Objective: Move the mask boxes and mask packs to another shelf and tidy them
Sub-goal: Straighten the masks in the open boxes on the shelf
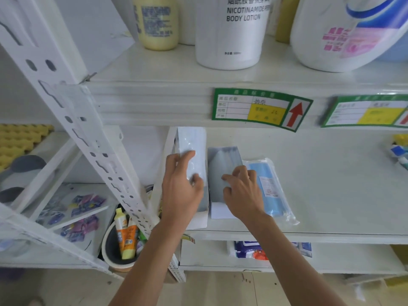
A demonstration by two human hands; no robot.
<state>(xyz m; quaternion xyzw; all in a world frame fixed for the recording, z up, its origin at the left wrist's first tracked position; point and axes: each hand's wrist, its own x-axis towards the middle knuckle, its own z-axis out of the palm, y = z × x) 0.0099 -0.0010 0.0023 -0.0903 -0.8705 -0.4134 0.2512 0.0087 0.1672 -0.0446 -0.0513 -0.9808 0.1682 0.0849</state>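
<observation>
While fingers (189, 156) grip white mask pack (194, 142) | grey pack (223, 166) under right hand (240, 191)

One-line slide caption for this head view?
Left hand on a white mask pack, right hand on a grey one, mid-shelf.

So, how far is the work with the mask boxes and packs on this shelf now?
Three mask items already sit side by side on the middle shelf. The blue mask pack lies flat on the right and looks placed. In hand: the left hand holds the white mask pack, and the right hand touches the grey mask box. Left: straightening these two.
</observation>
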